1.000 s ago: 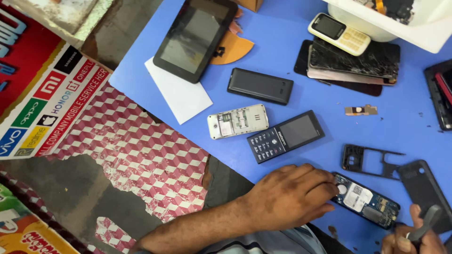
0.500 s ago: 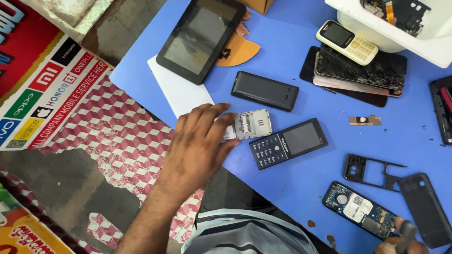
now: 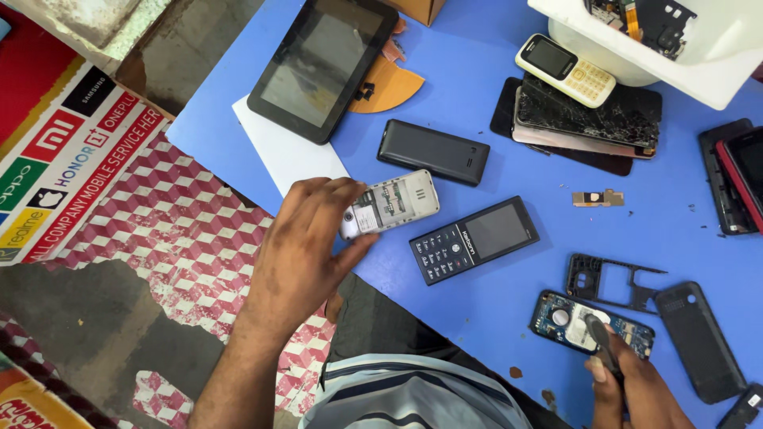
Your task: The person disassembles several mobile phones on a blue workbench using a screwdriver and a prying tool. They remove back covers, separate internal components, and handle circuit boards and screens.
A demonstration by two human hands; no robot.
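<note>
Nearest the camera, the right hand [image 3: 636, 385] is cut off by the lower edge; its fingers are closed around a dark slim tool [image 3: 602, 343] whose tip rests on the bare circuit board [image 3: 588, 322], which lies on the blue table [image 3: 493, 294]. What kind of tool it is cannot be made out. Just beyond the board lie an empty black phone frame [image 3: 608, 280] and, to its right, a black back cover [image 3: 699, 338].

Left of the board, the left hand [image 3: 306, 246] has its fingers curled around one end of the opened silver phone [image 3: 393, 203], hiding that end; the phone lies on the table, touching the white card [image 3: 290, 155]. Between this phone and the board lies a black keypad phone [image 3: 474, 238].

Farther off are a black phone lying face down [image 3: 433, 151], a dark tablet [image 3: 322, 63] on the card, and a cracked phone [image 3: 588, 115] with a cream keypad phone [image 3: 564, 70] on it. Farthest, a white tub [image 3: 699, 67], cut off at the top edge, holds circuit parts [image 3: 644, 20], only partly visible.
</note>
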